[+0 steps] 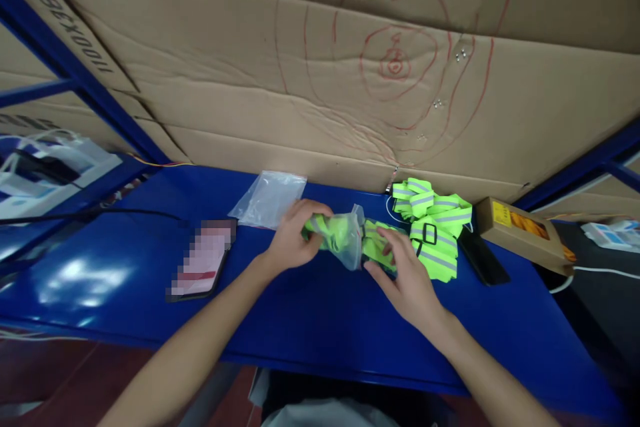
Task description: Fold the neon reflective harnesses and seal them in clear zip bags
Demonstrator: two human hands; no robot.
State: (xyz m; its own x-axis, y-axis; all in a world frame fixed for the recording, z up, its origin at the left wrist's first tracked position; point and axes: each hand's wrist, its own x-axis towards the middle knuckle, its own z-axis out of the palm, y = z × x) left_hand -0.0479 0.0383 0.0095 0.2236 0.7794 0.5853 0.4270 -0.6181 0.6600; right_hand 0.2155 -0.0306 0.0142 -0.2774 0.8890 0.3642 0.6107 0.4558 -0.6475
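A small clear zip bag (353, 250) is held sideways above the blue table, its mouth toward the right. My left hand (299, 235) is closed round its left end, where neon-green reflective strap shows under the fingers. From the bag's mouth more of the folded reflective strap (375, 240) sticks out, with dark parts on it. My right hand (407, 273) grips this outer part between thumb and fingers. Just beyond that hand lies a pile of neon-green reflective straps (437, 227) with grey stripes and a black buckle.
Clear plastic bags (273, 197) lie flat behind my left hand. A phone (205, 260) with a lit, blurred screen is at left. A dark phone-like slab (483, 257) and a cardboard box (520, 233) sit at right. Cardboard (225, 93) walls the blue table's (320, 333) back.
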